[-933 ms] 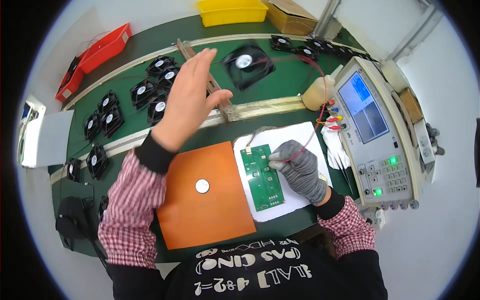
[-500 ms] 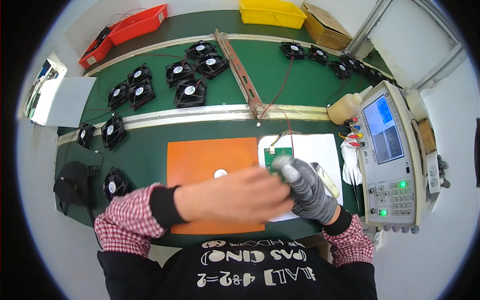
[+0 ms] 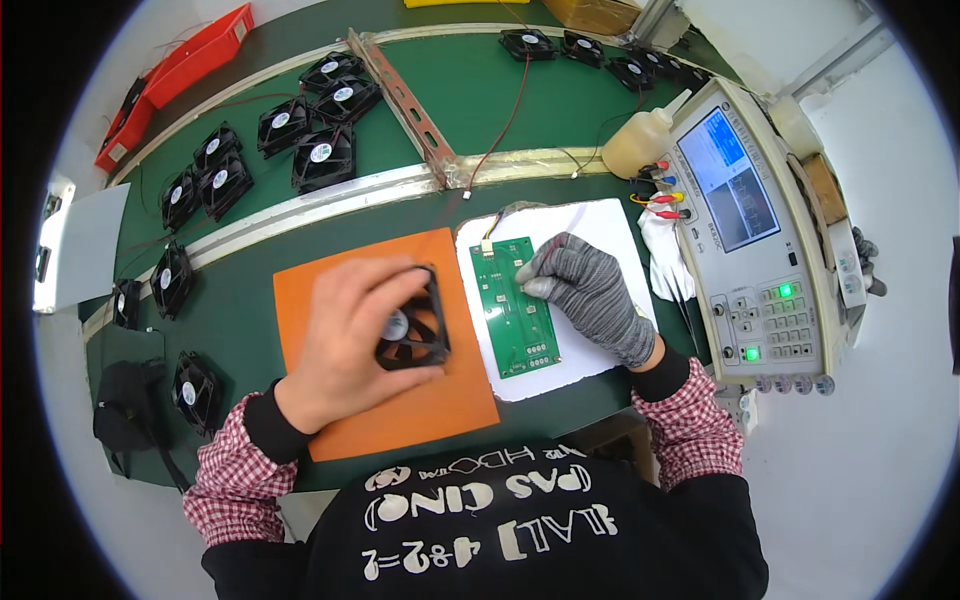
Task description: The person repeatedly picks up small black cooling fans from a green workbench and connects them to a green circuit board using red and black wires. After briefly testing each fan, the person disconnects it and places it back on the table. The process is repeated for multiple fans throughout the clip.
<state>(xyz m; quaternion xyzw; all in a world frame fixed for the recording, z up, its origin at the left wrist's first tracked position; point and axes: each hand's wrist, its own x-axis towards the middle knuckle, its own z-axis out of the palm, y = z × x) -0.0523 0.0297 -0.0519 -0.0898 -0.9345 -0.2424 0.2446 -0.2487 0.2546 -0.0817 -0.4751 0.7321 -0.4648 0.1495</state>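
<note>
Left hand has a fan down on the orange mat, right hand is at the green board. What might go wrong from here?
1. The left hand covers most of the black fan, so its lead cannot be seen; it might snag if the fan shifts.
2. The fan sits at the orange mat edge, close to the green circuit board; a nudge may knock the board.
3. The gloved right hand rests its fingertips at the board's edge, so pressure there may slide it across the white pad.

Bare green bench (image 3: 560, 110) at upper centre gives open passage between the diagonal metal rail (image 3: 405, 100) and the squeeze bottle (image 3: 640, 145), while black fans (image 3: 300, 140) crowd the upper left and the test instrument (image 3: 760, 230) walls off the right.
</note>
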